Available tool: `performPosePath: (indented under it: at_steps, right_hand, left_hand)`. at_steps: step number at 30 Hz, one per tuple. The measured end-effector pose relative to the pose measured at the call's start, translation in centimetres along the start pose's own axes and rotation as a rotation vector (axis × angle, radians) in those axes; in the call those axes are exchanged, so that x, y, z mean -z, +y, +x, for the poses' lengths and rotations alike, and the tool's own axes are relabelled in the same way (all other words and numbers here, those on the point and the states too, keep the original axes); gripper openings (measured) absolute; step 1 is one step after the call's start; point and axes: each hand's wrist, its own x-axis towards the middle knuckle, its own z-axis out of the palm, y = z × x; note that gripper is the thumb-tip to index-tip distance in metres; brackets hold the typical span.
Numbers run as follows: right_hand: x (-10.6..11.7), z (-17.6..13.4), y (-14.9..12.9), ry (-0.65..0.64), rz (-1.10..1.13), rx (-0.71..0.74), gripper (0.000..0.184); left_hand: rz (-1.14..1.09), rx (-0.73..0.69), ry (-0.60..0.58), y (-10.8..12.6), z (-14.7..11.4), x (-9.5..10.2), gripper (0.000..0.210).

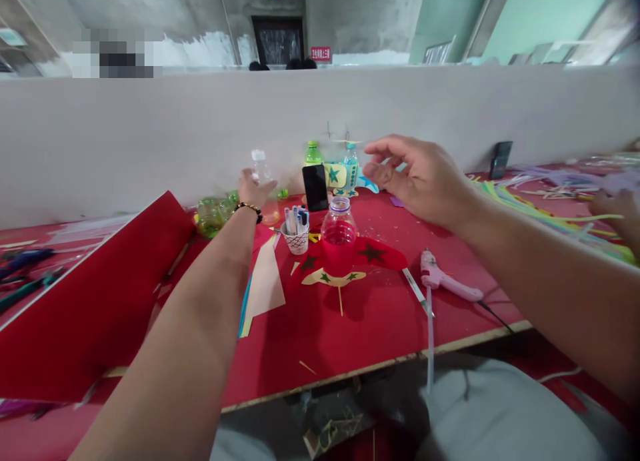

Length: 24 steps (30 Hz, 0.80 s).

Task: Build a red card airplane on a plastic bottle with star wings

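Observation:
My left hand (255, 191) reaches to the back of the table, its fingers around a clear plastic bottle (261, 167) with a white cap. Raised at the right, my right hand (410, 174) has its fingers loosely bent and apart, with nothing visible in them. Just left of its fingertips stands a blue-decorated bottle (351, 159). Below and between my hands, an uncapped bottle wrapped in red (339, 241) stands with red wings bearing dark stars. A cream strip (334, 278) with green stars and a thin stick (341, 302) are at its base.
A pink glue gun (447, 279) and a white pen-like tool (416, 289) lie at right. A pen cup (296, 237), a dark phone (315, 188) and a green-capped bottle (313, 154) stand mid-table. A red board (95, 294) leans at left. Another person's hand (613, 207) is far right.

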Motion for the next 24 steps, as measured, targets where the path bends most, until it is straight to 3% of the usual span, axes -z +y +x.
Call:
performPosePath:
  at_steps: [4,5,7,10,12,15,18,24]
  right_hand:
    - [0.9,0.4,-1.2,0.091,0.029,0.026,0.053]
    - [1.1,0.4,-2.0,0.089,0.036,0.036,0.053]
    - [1.3,0.2,-4.0,0.058,0.052,0.057,0.052]
    - [1.1,-0.6,-7.4,0.016,0.058,0.122,0.051]
    - [0.8,-1.1,-9.2,-0.001,0.038,0.174,0.049]
    - [0.4,-2.0,-11.0,-0.034,-0.03,0.24,0.055]
    - [0.2,-2.6,-11.9,-0.043,-0.093,0.294,0.057]
    - [0.1,-3.3,-12.3,-0.03,-0.067,0.357,0.051]
  left_hand:
    - [0.009,-0.161,0.143,3.0,-2.3,5.4,0.068]
    - [0.032,-0.319,0.181,4.0,-3.7,7.2,0.073]
    - [0.142,-0.587,0.193,6.1,-7.8,10.7,0.077]
    - [0.358,-0.74,0.159,8.6,-15.0,14.3,0.069]
    - [0.425,-0.758,0.118,9.5,-18.8,15.2,0.065]
    - [0.43,-0.724,0.112,9.8,-22.2,15.3,0.066]
    - [0.392,-0.674,0.126,9.9,-23.6,15.1,0.068]
    - [0.159,-0.556,-0.016,10.6,-25.3,14.9,0.063]
